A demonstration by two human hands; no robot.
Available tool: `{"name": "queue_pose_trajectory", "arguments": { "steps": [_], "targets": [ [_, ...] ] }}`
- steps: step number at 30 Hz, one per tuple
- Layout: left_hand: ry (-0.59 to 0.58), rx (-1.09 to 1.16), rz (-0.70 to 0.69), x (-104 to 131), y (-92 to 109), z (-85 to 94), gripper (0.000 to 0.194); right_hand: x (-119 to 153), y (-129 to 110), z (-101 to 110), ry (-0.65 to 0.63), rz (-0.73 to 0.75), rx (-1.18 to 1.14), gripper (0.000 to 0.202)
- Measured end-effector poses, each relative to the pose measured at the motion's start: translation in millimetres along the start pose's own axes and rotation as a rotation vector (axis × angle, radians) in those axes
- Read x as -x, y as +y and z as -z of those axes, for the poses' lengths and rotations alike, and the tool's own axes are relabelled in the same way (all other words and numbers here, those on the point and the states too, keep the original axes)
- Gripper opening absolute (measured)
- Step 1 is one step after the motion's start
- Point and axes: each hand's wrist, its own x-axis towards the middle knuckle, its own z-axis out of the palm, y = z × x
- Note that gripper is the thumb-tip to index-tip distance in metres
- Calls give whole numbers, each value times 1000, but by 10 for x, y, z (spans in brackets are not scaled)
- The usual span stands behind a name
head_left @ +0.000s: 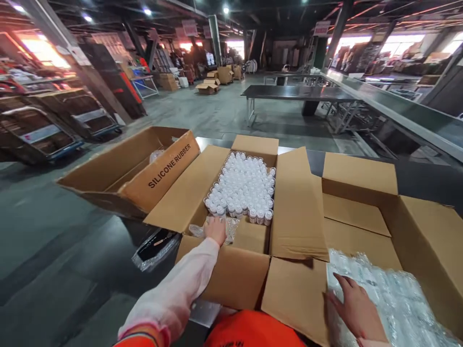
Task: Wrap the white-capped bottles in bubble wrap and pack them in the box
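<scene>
Head view. The left hand (216, 231), at the end of a white sleeve (181, 279), reaches into an open brown cardboard carton (238, 277) at the centre. Its fingers point down onto a crumpled sheet of clear bubble wrap (231, 232); whether they grip it cannot be told. Small white capped plastic bottles (246, 185) stand in close rows in the same carton, filling its far part, while bare cardboard shows at the near right.

The right hand (356, 306), fingers parted and thumb spread, lies over a bundle wrapped in clear bubble wrap (394, 294), situated in the near part of a second open brown cardboard carton (356, 212) at the right.

At the left stands a long open brown cardboard box printed "SILICONE RUBBER" (170, 171); near it, beside the central carton, lies a black item in a clear plastic bag (155, 249). Beyond, a long black-topped table (289, 91) stands on the grey floor (202, 113).
</scene>
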Motion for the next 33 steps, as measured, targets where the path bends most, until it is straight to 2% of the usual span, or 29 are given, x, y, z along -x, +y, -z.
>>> {"name": "queue_pose_trajectory", "arguments": {
  "steps": [2, 3, 6, 9, 10, 11, 12, 13, 15, 17, 19, 21, 24, 27, 30, 33],
  "targets": [
    [-10, -18, 45, -163, -29, 17, 11, 64, -212, 227, 36, 106, -224, 44],
    [-29, -7, 51, -223, -38, 27, 13, 99, -351, 324, 33, 182, -337, 43],
    [-83, 97, 10, -310, -36, 61, 14, 100, -858, 464, -33, 442, -551, 35],
    [-113, 270, -52, -280, -7, 106, 18, -201, -1412, 348, -73, 621, -566, 26],
    [-120, 330, -66, -254, 0, 124, 23, -360, -1584, 275, -22, 644, -529, 25],
    [-125, 387, -75, -227, 0, 145, 29, -529, -1740, 200, 44, 659, -472, 34],
    [-126, 439, -79, -201, -8, 169, 35, -694, -1874, 130, 92, 672, -413, 46],
    [-122, 483, -76, -179, -25, 193, 40, -839, -1982, 73, 114, 688, -382, 48],
    [-99, 539, -52, -161, -83, 233, 46, -1034, -2105, 7, 115, 724, -356, 34],
    [-62, 545, -6, -188, -142, 232, 44, -1087, -2098, -7, 98, 744, -378, 15],
    [-21, 512, 57, -264, -155, 158, 39, -1040, -1985, 11, 113, 719, -404, 12],
    [6, 463, 127, -378, -87, 7, 38, -958, -1818, 53, 155, 630, -432, 22],
    [13, 386, 212, -554, 135, -282, 37, -840, -1592, 159, 237, 432, -535, 51],
    [17, 343, 275, -648, 368, -484, 36, -729, -1464, 269, 298, 347, -754, 61],
    [36, 370, 329, -649, 493, -503, 34, -632, -1385, 308, 328, 300, -901, 54],
    [61, 475, 299, -574, 528, -388, 26, -576, -1315, 265, 245, 319, -990, 47]
  ]
}}
